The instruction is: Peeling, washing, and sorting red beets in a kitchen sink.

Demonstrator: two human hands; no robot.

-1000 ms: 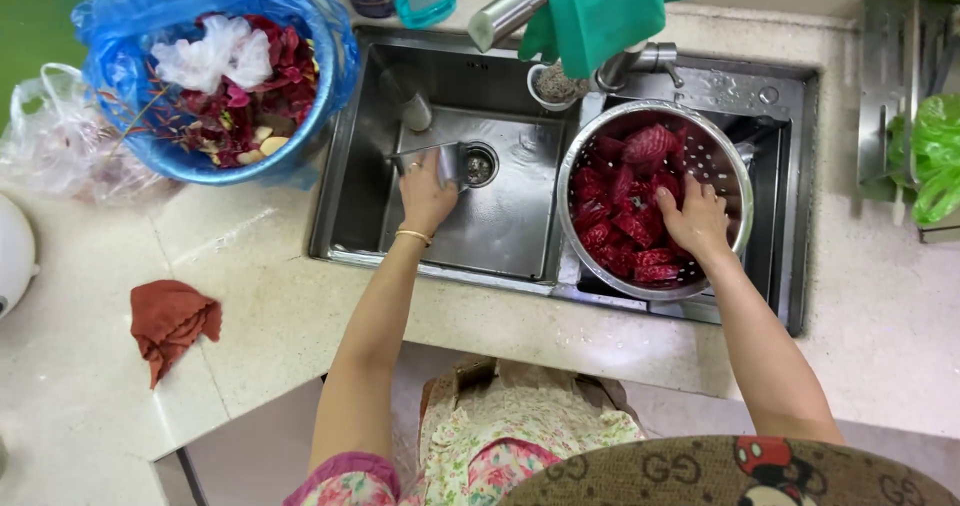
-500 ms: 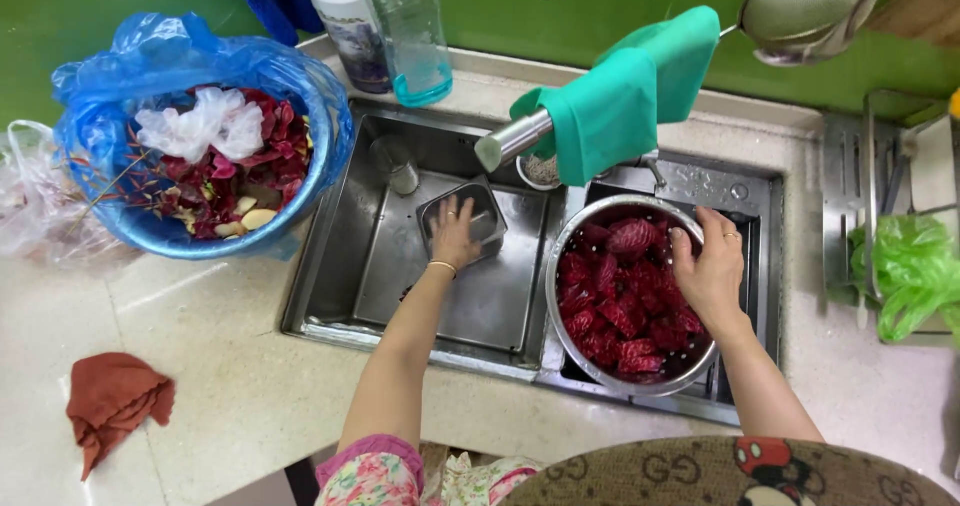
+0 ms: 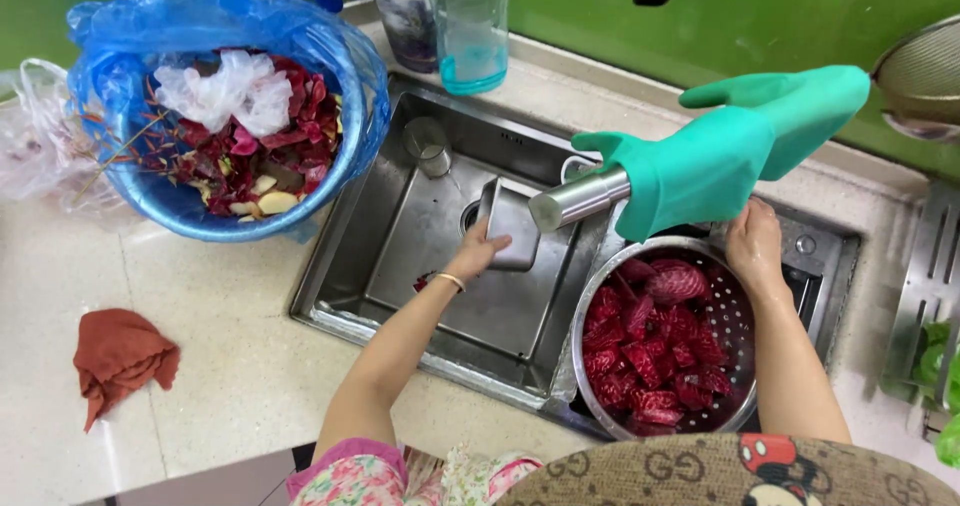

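Lifting the sink's drain cover while steadying the colander of red pieces.

The left hand (image 3: 480, 251) grips a square metal cover (image 3: 512, 224), fingers curled round its near edge, tilting it up over the drain in the sink (image 3: 400, 236). The right hand (image 3: 755, 241) closes on the far rim of the colander (image 3: 600, 316), which sits in the sink's right part under the tap (image 3: 575, 198) with a green glove (image 3: 730, 156) draped on it. Judging by this, the drain is being uncovered; next calls for a firm hold to carry the cover clear. Compared with half a second ago, the cover is raised higher and the right hand has shifted to the back rim.
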